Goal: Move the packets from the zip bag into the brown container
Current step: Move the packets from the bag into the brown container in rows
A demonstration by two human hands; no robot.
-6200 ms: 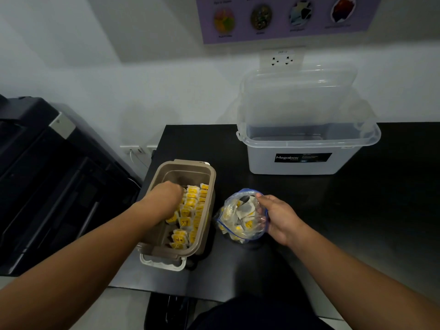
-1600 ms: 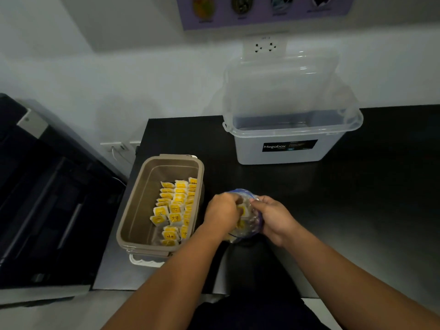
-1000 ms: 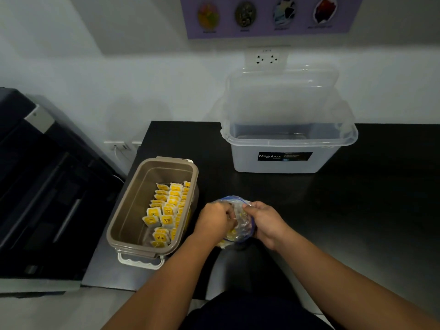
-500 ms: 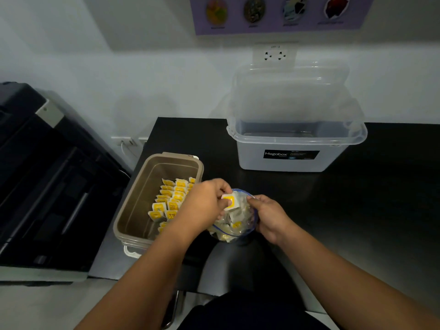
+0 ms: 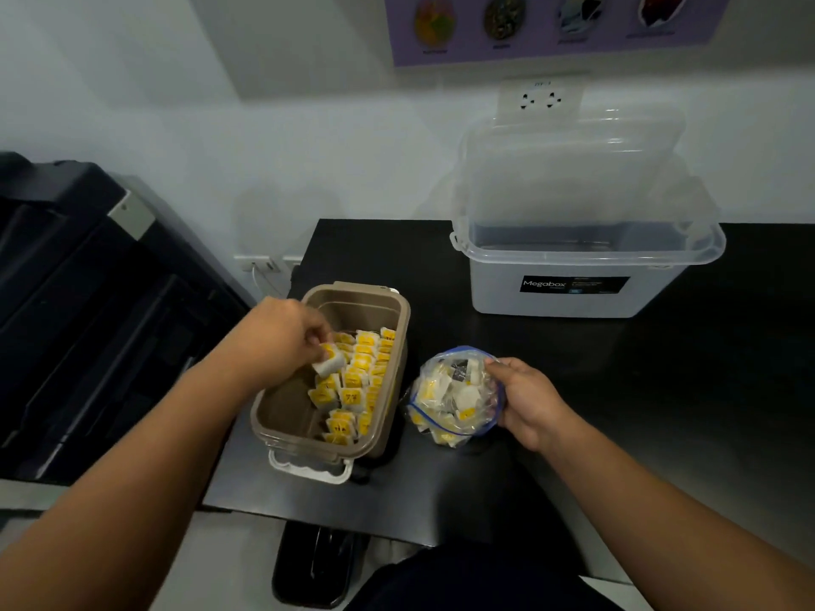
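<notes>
The brown container (image 5: 399, 346) stands on the black table's left part, with rows of yellow-and-white packets (image 5: 359, 381) lined along its right side. My left hand (image 5: 282, 339) hovers over the container's left half and pinches one yellow-and-white packet (image 5: 330, 361) just above the rows. To the right lies the clear zip bag (image 5: 454, 396) with a blue seal, still holding several packets. My right hand (image 5: 525, 401) grips the bag's right edge and holds its mouth open.
A clear Megabox storage box (image 5: 573, 275) with its lid raised stands at the back of the black table (image 5: 661, 390). A dark printer (image 5: 88, 302) fills the left side. The table's front edge runs just below the container. A wall socket (image 5: 540, 99) is behind the box.
My left hand pulled a packet out of the zip bag and carried it left over the brown container. My right hand stayed on the bag.
</notes>
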